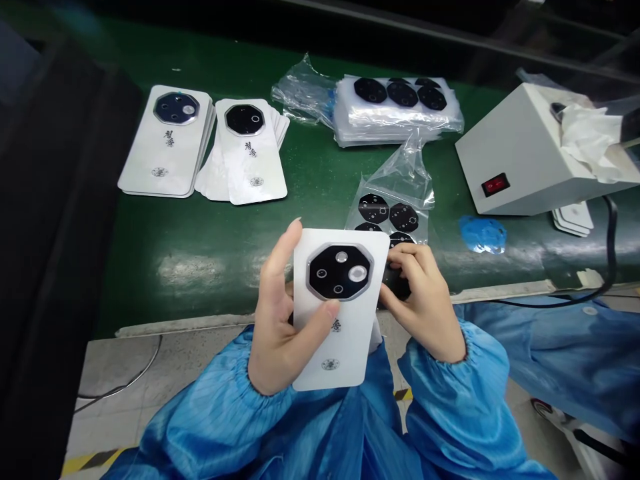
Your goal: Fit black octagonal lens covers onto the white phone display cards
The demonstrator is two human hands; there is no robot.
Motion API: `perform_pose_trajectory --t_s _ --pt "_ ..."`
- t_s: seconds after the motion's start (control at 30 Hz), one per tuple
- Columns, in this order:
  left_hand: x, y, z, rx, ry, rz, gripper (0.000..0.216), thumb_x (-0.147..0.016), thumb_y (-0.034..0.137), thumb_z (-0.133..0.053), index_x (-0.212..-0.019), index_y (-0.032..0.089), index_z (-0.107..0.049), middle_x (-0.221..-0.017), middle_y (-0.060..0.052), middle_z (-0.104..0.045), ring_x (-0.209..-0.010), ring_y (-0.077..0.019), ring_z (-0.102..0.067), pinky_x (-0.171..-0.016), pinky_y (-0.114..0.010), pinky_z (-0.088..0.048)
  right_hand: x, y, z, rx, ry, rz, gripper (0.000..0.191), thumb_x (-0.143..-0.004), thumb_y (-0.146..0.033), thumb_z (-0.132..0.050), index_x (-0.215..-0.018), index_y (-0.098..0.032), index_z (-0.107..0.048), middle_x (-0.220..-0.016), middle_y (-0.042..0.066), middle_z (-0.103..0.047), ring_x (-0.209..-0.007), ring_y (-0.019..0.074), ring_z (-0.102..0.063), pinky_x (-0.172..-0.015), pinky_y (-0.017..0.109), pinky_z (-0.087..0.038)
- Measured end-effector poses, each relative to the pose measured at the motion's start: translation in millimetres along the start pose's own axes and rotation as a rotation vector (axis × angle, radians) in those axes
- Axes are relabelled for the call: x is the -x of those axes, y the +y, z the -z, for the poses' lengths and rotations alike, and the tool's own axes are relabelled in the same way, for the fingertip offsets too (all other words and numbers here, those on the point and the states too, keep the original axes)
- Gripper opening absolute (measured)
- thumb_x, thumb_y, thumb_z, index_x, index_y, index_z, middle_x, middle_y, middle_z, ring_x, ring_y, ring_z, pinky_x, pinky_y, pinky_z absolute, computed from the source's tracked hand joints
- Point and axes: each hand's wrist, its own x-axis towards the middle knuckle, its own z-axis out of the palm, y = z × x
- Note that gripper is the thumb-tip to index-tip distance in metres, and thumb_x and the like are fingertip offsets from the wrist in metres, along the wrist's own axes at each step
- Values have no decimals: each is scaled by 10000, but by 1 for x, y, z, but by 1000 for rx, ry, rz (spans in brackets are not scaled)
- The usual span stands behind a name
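Dark brush-style characters and, lower down, a small round emblem mark the white panel (356, 340); I cannot read either with certainty, and the thumb hides part of the characters. Above them sits a black octagon (341, 292) with ringed circles. The same kind of characters and emblem repeat on the top panels of the left stack (160, 148) and the fanned stack (255, 157). On the grey box (520, 150), the red switch (495, 185) carries small pale marks.

The left hand (275, 340) grips the panel upright over the edge of the green bench (310, 187): thumb across the front, its tip just below the octagon, index finger stretched up along the side to the top corner. The right hand (425, 307) is just beside the panel's other edge, palm down, fingers bent, thumb and fingertips close together at the lower end of the sticker sheet (395, 189); I cannot tell whether they pinch anything.
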Motion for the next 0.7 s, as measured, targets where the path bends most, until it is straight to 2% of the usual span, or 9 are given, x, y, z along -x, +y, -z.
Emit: perform_pose_trajectory --t_s 0.1,0.27,0.43,0.57,0.7 --pt "-1 -1 0 -33 15 -33 721 -810 93 -608 -1354 472 -325 -1211 27 -597 -920 -256 -662 -657 -352 -603 0 0 2 6 -52 2 267 -835 -304 -586 -1046 -158 -514 -1038 108 -491 -990 244 -504 -810 402 -485" --pt "-2 -4 3 -64 47 -86 725 -776 94 -641 -1349 442 -366 -1366 20 -467 -1032 -282 -610 -810 -445 -570 2 -2 5 18 -90 -32 376 -790 -342 -652 -1071 -145 -498 -1053 112 -462 -1010 254 -486 -835 409 -479" --pt "-2 -5 5 -16 2 -42 727 -795 96 -615 -1347 478 -335 -1259 16 -548 -946 -260 -643 -728 -416 -596 2 -4 4 40 -106 -35 412 -788 -341 -655 -1103 -139 -484 -1057 114 -451 -1018 259 -476 -842 411 -470" --pt "-2 -8 9 -28 -27 -73 742 -793 106 -620 -1364 459 -306 -1326 -1 -505 -1028 -276 -617 -793 -439 -583 1 -6 2 58 -116 -41 399 -799 -345 -636 -1106 -142 -483 -1055 113 -457 -1019 262 -467 -848 420 -454" --pt "-2 -11 9 -16 -48 -104 733 -795 113 -619 -1368 451 -309 -1298 14 -533 -1051 -240 -608 -844 -382 -574 0 -8 3 41 -129 -66 382 -790 -324 -637 -1091 -148 -481 -1049 106 -456 -1013 259 -466 -851 422 -448"
